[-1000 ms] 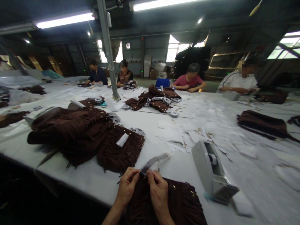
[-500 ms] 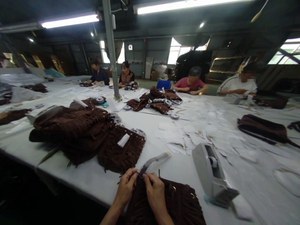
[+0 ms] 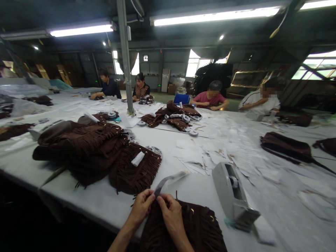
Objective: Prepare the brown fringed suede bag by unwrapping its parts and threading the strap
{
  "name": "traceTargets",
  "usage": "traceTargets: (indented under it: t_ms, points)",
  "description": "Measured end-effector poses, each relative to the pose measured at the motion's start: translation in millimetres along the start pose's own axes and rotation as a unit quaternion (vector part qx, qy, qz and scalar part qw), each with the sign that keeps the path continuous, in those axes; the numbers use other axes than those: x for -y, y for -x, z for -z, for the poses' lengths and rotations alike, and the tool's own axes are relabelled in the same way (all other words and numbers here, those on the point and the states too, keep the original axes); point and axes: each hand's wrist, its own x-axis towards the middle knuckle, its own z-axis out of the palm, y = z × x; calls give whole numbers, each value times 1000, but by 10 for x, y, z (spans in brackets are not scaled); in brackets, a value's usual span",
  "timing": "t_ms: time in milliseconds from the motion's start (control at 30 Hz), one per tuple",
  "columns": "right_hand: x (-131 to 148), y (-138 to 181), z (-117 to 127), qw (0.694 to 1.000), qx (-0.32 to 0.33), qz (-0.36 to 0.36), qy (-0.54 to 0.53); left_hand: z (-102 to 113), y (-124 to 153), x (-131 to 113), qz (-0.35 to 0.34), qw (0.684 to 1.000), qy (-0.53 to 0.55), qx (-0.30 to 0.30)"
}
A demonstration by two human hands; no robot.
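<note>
A brown fringed bag (image 3: 202,224) with gold-coloured eyelets lies at the table's near edge, partly cut off by the frame. From its top rises a dark strap (image 3: 164,182) sheathed in pale, see-through wrap, its far end curving to the right. My left hand (image 3: 142,207) pinches the base of this strap between thumb and fingers. Close beside it, my right hand (image 3: 171,212) is also closed at the strap's base, thumb towards the other thumb. The exact spot under the fingertips is hidden.
A grey tape dispenser (image 3: 232,197) stands to the right. More fringed bags (image 3: 86,150) are piled at left, with others (image 3: 173,117) beyond. Paper scraps (image 3: 194,155) litter the white table (image 3: 105,206). A metal post (image 3: 124,56) rises mid-table. Several people sit across.
The view has shifted slightly, so things on the right appear a little further left. My hands keep their pinch at the strap's base, with only small finger movement.
</note>
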Motion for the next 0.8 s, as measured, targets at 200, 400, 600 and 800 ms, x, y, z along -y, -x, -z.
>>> traceTargets:
  t_ms: [200,400,600,800]
  points:
    - [-4,34,-27,999,-24,-2,25,21,54,8,-9,1000,8,5]
    - [6,34,-11,995,-36,-32,-83,-17,73,-8,-59,997,-32,-40]
    - [157,-97,100,846,-61,-234,-474,-9,76,33,-84,993,-85,-1]
    - [322,-401,283,809,-62,-270,-518,-4,113,-22,-118,983,-133,54]
